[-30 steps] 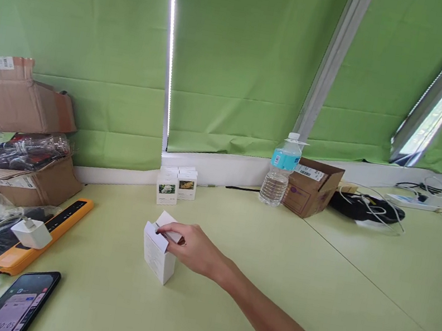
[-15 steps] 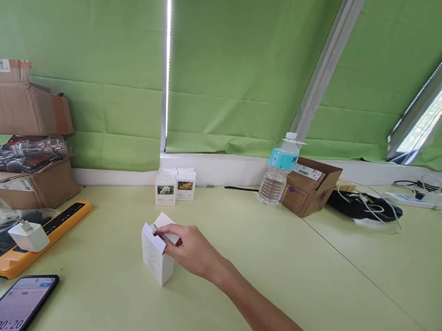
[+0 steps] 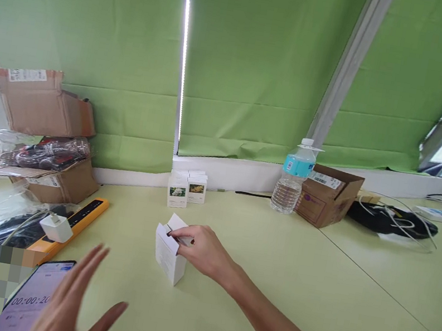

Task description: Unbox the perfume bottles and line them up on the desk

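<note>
The white box [image 3: 167, 258] stands on the table [image 3: 246, 316] with its top open and its flaps up. The right hand [image 3: 204, 250] comes to it from the right side. Its fingertips are bent down at the open top, between the flaps, so most of the box is below them and to their left. A small dark bit shows by the pointing finger. The fingers hide the rest, so I cannot tell if they pinch something.

The left hand [image 3: 70, 304] is well apart from the box, nearer to us. Its fingers are out straight and its thumb is stretched wide. It covers part of the phone [image 3: 30, 294]. Behind the box, small boxes [image 3: 177, 195] with flower pictures stand by the wall.
</note>
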